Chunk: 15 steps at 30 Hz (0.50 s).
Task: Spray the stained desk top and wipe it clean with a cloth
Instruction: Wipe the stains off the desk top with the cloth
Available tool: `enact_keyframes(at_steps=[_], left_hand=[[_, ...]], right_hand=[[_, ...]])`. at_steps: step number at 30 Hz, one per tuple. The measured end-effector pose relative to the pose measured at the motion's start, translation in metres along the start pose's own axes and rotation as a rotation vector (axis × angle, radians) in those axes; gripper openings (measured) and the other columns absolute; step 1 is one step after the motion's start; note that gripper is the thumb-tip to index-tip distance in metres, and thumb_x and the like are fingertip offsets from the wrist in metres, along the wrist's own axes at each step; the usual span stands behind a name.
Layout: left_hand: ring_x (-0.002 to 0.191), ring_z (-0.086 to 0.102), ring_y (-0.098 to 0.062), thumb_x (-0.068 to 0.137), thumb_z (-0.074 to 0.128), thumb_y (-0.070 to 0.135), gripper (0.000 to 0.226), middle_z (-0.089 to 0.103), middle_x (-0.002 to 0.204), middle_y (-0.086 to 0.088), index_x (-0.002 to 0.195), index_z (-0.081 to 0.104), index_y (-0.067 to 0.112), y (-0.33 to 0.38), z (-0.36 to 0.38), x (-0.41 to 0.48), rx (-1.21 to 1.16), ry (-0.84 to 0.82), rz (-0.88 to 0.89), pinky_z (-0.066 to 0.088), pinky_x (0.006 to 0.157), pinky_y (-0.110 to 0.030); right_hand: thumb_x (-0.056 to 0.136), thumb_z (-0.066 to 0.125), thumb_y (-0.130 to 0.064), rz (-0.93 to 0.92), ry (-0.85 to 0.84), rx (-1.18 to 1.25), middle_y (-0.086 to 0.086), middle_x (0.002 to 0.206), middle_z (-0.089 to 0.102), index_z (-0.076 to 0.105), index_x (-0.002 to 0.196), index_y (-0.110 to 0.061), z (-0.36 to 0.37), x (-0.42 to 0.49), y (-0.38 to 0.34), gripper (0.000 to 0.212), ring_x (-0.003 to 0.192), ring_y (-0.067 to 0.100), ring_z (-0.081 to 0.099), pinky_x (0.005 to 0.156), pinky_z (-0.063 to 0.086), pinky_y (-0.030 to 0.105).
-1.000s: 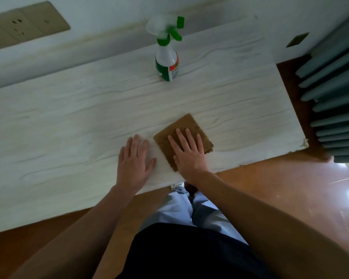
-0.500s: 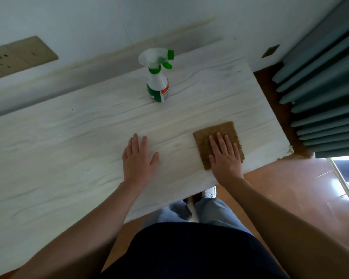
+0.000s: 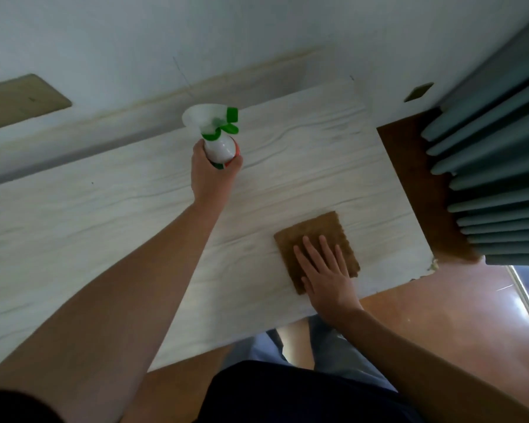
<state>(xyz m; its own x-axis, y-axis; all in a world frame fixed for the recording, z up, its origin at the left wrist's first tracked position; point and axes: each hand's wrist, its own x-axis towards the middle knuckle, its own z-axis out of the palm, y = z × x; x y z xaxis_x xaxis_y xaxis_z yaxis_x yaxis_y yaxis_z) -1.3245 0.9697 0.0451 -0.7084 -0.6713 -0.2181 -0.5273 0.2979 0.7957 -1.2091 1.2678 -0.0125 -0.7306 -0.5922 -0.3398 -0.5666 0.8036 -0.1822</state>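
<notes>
Here the left hand [image 3: 209, 175] is wrapping round the lower body of the spray bottle [image 3: 219, 138], fingers clamped on it, at the far side of the counter [image 3: 104, 227] close to the wall [image 3: 257, 32]. Whether the bottle is standing on the counter or lifting off, I cannot tell. Nozzle is pointing away from the cloth [image 3: 316, 239], toward the wall. Right hand [image 3: 326, 276] is lying flat, fingers apart, pressing the brown cloth down nearer the person than the bottle and toward the counter's right end; probably parking it ready for wiping. Judging the step: taking up the bottle to spray. Faint grey smudging is showing between bottle and cloth.
</notes>
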Motion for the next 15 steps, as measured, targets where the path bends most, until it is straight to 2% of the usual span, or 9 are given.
enact_keyframes(at_steps=[4,6,8,11,15], left_hand=[[0.102,0.063,-0.013,0.07,0.085,0.046,0.069,0.063,0.112,0.011,0.127,0.055,0.023,0.007,0.012,-0.009,-0.022,0.109,-0.059,0.052,0.091,-0.033],[0.096,0.062,-0.01,0.07,0.085,0.045,0.06,0.062,0.103,0.016,0.119,0.057,0.024,0.007,0.012,-0.024,-0.031,0.135,-0.089,0.051,0.086,-0.028],[0.091,0.061,-0.007,0.071,0.085,0.045,0.054,0.059,0.095,0.02,0.112,0.054,0.028,0.005,0.011,-0.046,-0.025,0.158,-0.127,0.048,0.081,-0.022],[0.087,0.059,0.001,0.072,0.085,0.046,0.054,0.06,0.097,0.02,0.111,0.051,0.032,0.001,0.005,-0.081,0.001,0.184,-0.148,0.042,0.073,-0.012],[0.09,0.061,0.004,0.071,0.087,0.044,0.053,0.064,0.097,0.019,0.112,0.056,0.03,-0.004,-0.001,-0.127,0.001,0.204,-0.189,0.045,0.071,-0.016]], right_hand=[[0.1,0.036,-0.041,-0.302,-0.021,-0.051,0.002,0.167,0.002,0.008,0.158,-0.027,-0.005,0.019,0.02,0.066,0.153,0.034,-0.004,0.122,0.003,0.057],[0.1,0.038,-0.041,-0.377,-0.005,-0.042,0.003,0.167,0.008,0.015,0.158,-0.027,-0.012,0.038,0.022,0.064,0.153,0.033,0.001,0.121,0.005,0.057],[0.1,0.041,-0.04,-0.372,0.017,-0.017,0.003,0.166,0.014,0.021,0.157,-0.027,-0.021,0.065,0.019,0.062,0.153,0.033,0.006,0.122,0.008,0.058],[0.099,0.042,-0.038,-0.32,0.027,0.014,0.001,0.166,0.016,0.023,0.157,-0.027,-0.035,0.102,0.015,0.062,0.153,0.032,0.008,0.123,0.007,0.055],[0.097,0.046,-0.037,-0.332,0.045,0.012,0.003,0.164,0.022,0.03,0.155,-0.024,-0.042,0.104,0.031,0.061,0.152,0.031,0.016,0.123,0.012,0.052]])
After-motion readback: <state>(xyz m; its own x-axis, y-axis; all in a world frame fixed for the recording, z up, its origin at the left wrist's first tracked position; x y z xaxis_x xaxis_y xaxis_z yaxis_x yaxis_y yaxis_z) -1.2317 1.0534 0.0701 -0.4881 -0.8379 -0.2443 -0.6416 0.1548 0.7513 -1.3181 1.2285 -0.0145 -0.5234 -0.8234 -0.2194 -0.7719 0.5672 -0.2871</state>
